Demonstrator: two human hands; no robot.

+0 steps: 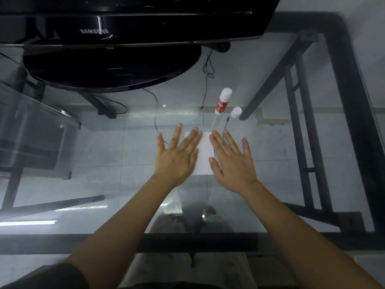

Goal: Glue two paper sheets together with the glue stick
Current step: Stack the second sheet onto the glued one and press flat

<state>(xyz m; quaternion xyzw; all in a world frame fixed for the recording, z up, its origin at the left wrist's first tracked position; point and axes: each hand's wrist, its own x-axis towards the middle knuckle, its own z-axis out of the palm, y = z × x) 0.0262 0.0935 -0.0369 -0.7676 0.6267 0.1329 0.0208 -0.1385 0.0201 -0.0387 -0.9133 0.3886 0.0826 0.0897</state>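
White paper [205, 152] lies flat on the glass table [104, 147]; I cannot tell whether it is one sheet or two stacked. My left hand [177, 157] rests flat on its left part, fingers spread. My right hand [232, 161] lies flat on its right edge, fingers spread too. Only a strip of paper shows between the hands. Behind the paper stands a red and white glue stick [222, 101], upright. A small white cap [236, 112] sits on the glass just right of it.
A black monitor with a round base [110, 65] stands at the back left. Thin black cables [205, 97] and black frame bars [300, 113] show through the glass. The table's dark front rim [187, 243] runs across near me.
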